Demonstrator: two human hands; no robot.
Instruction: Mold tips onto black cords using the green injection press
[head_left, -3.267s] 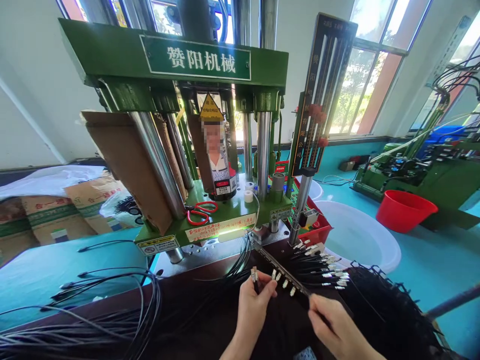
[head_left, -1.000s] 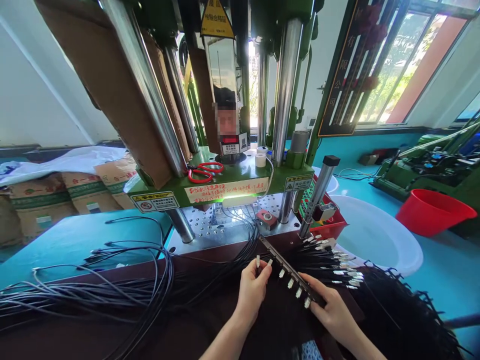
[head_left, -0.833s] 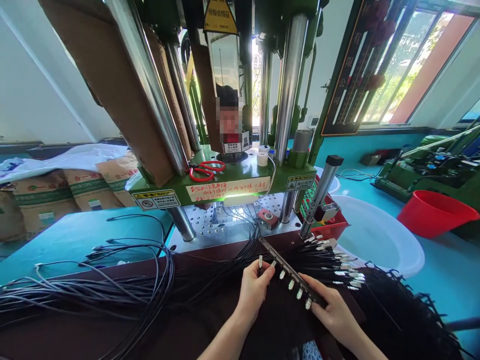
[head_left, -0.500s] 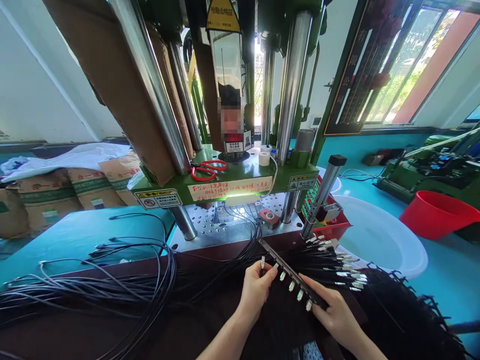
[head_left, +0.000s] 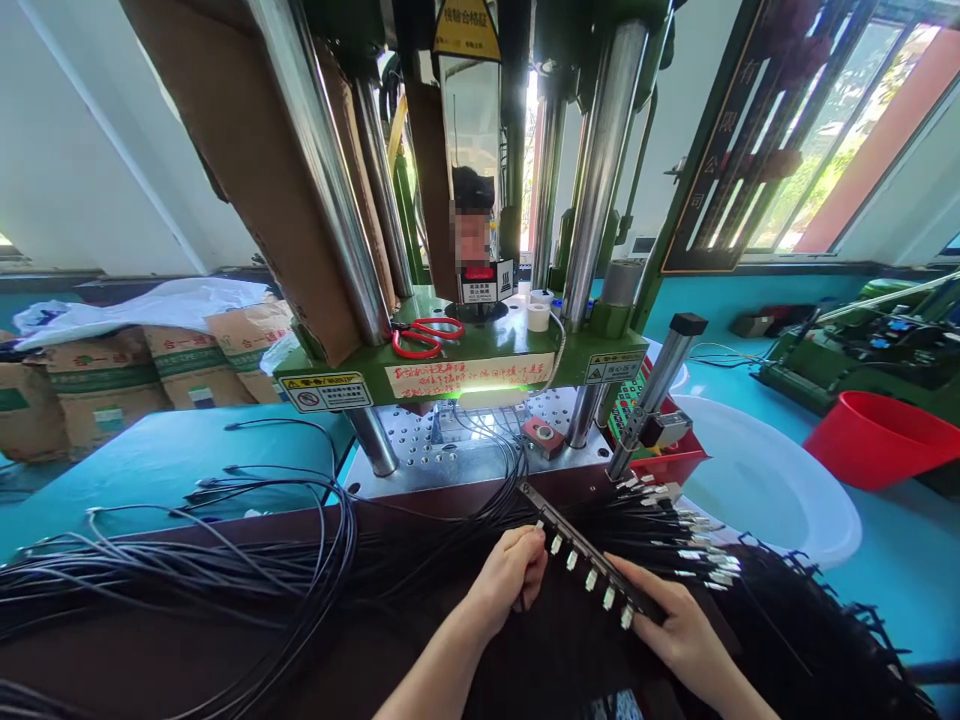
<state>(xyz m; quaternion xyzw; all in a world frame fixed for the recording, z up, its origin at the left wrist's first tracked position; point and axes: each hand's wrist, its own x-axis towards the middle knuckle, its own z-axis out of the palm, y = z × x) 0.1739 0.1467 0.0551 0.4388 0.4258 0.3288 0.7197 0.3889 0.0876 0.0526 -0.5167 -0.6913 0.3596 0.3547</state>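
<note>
A narrow dark metal bar (head_left: 581, 540) slants over the brown worktop, with several silver connectors (head_left: 592, 579) along its near edge. Wrapped round its lower right end is my right hand (head_left: 671, 615). At the upper left part of the bar, my left hand (head_left: 510, 575) is closed on a silver connector (head_left: 539, 526), whose tip shows above the fingers. Behind the bar, black cables with silver ends (head_left: 701, 550) lie bundled to the right. Long black cables (head_left: 300, 545) spread over the worktop to the left.
A green press (head_left: 480, 350) with steel columns stands ahead, red scissors (head_left: 427, 338) on its ledge. Behind it, a person's head is partly visible. A red-topped block (head_left: 543, 436) sits on the perforated plate. At right are a white tub (head_left: 757, 480) and red basket (head_left: 885, 440).
My left hand has closed and come to the bar's upper left connector; the separate connector above its fingers no longer shows. My right hand still holds the bar. The view has shifted slightly.
</note>
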